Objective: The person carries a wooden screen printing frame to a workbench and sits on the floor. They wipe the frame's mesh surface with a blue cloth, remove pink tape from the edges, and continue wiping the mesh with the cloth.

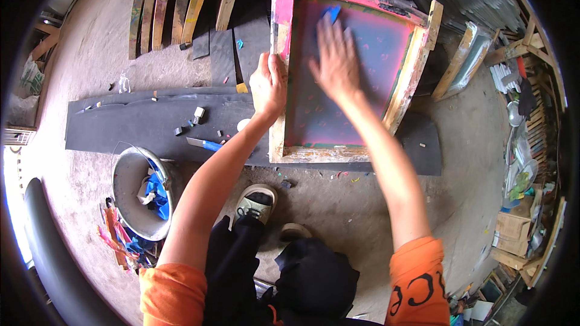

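Observation:
A wooden screen-printing frame stands in front of me, its top edge stained pink. Inside it the stretched mesh is bluish grey with pinkish marks. My left hand is closed round the frame's left side, with the thumb toward the front. Flat against the upper mesh lies my right hand, slightly smeared by motion. A small blue cloth sticks out past its fingertips, pressed to the mesh; the rest of it is hidden under the fingers.
A blue-handled cutter and small blocks lie on a dark mat. At left stands a metal bucket holding blue rags. Wooden frames lean at the back; another small frame stands at right. Cardboard boxes sit at far right.

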Available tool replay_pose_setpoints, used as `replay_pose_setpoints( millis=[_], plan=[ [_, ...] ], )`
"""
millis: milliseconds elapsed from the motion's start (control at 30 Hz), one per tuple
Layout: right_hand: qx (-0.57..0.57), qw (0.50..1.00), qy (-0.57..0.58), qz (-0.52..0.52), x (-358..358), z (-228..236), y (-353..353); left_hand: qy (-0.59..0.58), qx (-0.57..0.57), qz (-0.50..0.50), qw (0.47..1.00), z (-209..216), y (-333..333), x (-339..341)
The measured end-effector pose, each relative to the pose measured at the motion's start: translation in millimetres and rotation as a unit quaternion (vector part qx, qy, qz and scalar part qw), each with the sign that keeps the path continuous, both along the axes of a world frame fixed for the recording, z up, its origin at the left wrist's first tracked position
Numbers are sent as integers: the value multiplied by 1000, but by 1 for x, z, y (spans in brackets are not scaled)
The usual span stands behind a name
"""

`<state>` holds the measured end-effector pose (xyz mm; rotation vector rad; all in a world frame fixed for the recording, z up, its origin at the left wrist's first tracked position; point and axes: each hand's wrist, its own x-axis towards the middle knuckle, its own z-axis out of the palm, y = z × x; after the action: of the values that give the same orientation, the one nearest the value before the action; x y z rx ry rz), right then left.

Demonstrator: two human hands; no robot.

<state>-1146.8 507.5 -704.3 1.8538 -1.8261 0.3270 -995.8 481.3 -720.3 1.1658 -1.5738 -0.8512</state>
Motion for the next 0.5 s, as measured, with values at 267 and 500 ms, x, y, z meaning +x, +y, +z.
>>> replay_pose_setpoints(
  millis=[267,500],
  plan=[
    [170,852,152,471,-38,-87,92,-1,-13,-8,1000,-1,3,-5],
    [-85,989,-60,-106,-42,-19,40,10,10,-19,1000,2,5,-5]
  ],
)
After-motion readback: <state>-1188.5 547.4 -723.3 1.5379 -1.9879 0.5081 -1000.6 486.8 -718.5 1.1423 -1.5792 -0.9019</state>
